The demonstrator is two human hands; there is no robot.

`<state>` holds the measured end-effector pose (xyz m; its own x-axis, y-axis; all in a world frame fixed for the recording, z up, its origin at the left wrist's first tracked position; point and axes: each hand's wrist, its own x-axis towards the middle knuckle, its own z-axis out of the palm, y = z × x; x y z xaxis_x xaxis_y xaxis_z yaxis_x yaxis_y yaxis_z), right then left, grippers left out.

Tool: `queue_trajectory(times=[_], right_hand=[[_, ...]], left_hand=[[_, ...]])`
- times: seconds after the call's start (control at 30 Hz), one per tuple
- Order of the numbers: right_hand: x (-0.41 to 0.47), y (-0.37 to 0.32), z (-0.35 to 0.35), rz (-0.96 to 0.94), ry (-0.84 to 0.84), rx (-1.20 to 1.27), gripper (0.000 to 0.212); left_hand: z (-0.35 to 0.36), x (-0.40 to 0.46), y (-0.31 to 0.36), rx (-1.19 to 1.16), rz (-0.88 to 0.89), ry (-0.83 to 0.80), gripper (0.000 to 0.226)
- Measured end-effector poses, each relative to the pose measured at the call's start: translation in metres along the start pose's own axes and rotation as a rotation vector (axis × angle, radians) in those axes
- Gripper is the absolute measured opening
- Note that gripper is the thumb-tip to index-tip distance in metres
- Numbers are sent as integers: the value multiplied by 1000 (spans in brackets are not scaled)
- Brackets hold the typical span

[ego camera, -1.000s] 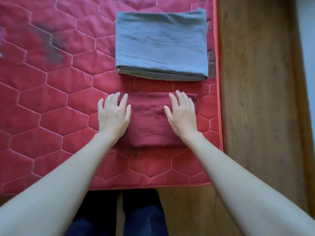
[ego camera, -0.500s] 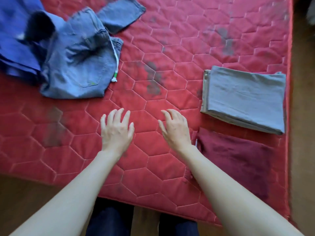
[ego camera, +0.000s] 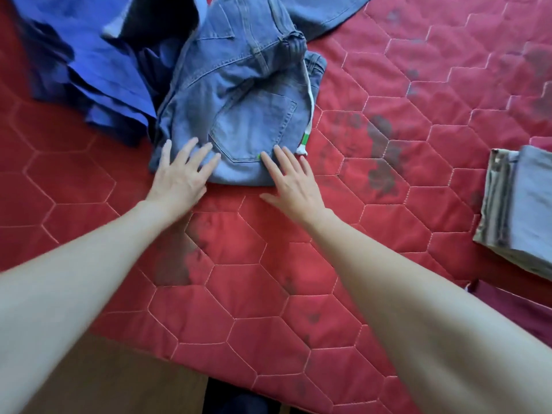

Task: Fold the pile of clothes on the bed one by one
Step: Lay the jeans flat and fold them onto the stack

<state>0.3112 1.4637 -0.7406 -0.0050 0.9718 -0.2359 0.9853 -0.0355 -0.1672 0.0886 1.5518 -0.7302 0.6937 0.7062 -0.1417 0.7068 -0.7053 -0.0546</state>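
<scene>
Under both flat, open hands' fingertips lie the jeans (ego camera: 239,115); neither grip (ego camera: 182,174) holds anything.

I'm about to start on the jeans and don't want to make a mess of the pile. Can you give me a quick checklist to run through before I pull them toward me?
1. Both hands free: ok. The left hand and right hand are open with straight fingers, holding nothing.
2. Hands on the light blue denim jeans: ok, fingertips at their near edge.
3. Jeans clear of the crumpled royal blue cloth: not ok, the two overlap.
4. White and green drawstring tucked away: not ok, it hangs loose.
5. Bare red quilted mattress in front for folding: ok.
6. Folded grey garment out of the way: ok, far right.
</scene>
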Motion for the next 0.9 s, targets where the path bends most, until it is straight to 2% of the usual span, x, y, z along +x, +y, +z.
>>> queue_trajectory(times=[0.07,0.13,0.2,0.23,0.33,0.5,0.73,0.8,0.9], right_hand=[[11,-1,6,-24,93,17,71],[18,-3,12,-79,306,55,46],[19,-6,14,-68,489,143,17],[18,-9,13,-19,493,198,11],[-4,-9,15,113,431,329,12],[-115,5,34,71,452,362,8],[-291,22,70,50,409,295,15],[-333,28,78,33,366,252,23],[-377,31,84,5,112,146,54]], left_hand=[[9,7,-16,55,152,148,42],[14,11,-26,58,259,298,20],[10,12,-24,45,241,350,15],[7,10,-19,56,208,352,15],[-2,-10,13,106,168,312,16],[1,-84,90,-22,172,294,17],[24,-208,227,-246,-8,307,20],[31,-241,259,-302,-17,272,25],[33,-275,292,-299,-47,38,48]])
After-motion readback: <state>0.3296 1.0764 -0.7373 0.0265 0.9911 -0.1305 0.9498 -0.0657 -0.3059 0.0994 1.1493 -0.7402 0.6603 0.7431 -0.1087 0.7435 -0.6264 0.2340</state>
